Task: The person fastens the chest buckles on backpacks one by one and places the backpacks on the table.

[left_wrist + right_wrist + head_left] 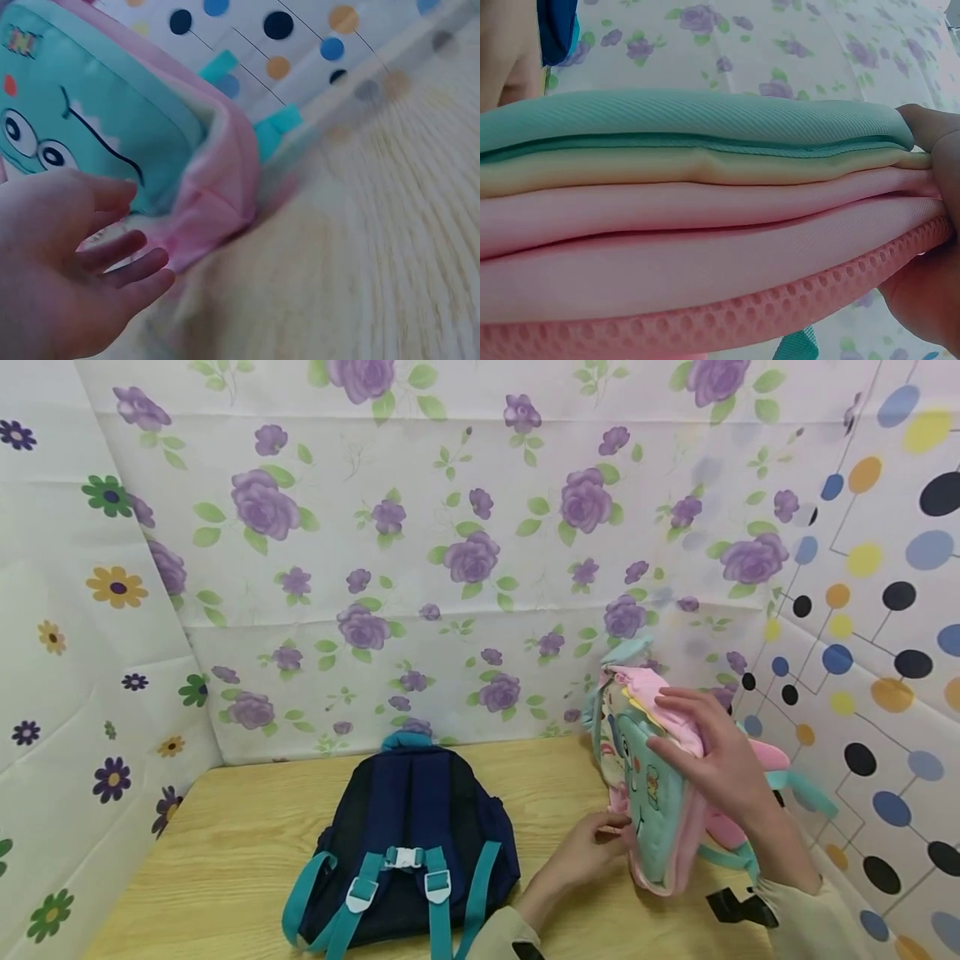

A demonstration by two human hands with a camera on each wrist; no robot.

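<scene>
A small teal and pink backpack (656, 802) with a cartoon face on its front pocket stands tilted at the right of the table. My right hand (716, 756) grips it across its upper side, thumb and fingers spread over its thickness. In the right wrist view, the stacked teal, cream and pink layers of the backpack (690, 217) run up to that hand. By the lower front edge is my left hand (585, 853); the left wrist view shows its fingers (124, 262) loosely bent beside the pocket, not wrapped round anything.
A navy backpack (390, 802) with teal straps lies back-side up on the wooden table (240, 827), left of my hands. Floral sheeting (420, 560) rises behind the table, and dotted sheeting (862, 693) stands close at the right.
</scene>
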